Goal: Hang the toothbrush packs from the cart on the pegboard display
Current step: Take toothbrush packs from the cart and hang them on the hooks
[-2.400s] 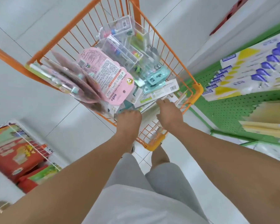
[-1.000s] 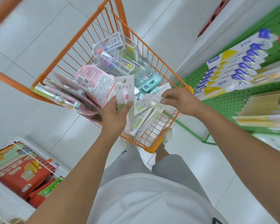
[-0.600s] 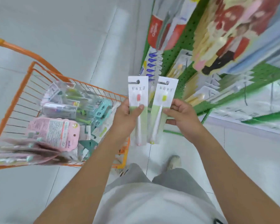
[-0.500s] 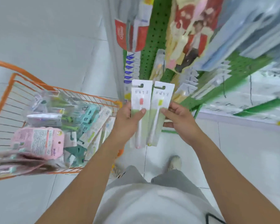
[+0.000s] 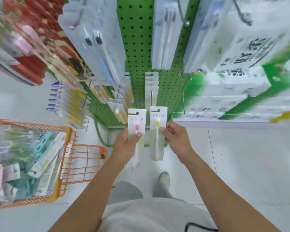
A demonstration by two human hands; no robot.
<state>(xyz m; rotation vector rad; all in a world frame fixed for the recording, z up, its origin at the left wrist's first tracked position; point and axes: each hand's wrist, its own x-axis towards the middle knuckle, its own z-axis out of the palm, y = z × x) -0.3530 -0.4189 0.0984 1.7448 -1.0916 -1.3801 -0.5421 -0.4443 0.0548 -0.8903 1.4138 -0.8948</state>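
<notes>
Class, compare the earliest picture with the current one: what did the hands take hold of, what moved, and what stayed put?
Both hands left the cart, each lifting out one toothbrush pack. The left hand now holds the pink-brush pack, the right hand the yellow-brush pack, raised side by side toward the green pegboard. Unchanged: the cart remains full, and neither pack is hung.

Change since cart: left hand (image 5: 127,144) now holds pink-brush pack (image 5: 136,126), right hand (image 5: 176,139) yellow-brush pack (image 5: 158,124); both lifted upright, side by side, before green pegboard (image 5: 137,47); cart (image 5: 84,151) now left of hands.

Pale tiled floor (image 5: 241,164), even bright light
</notes>
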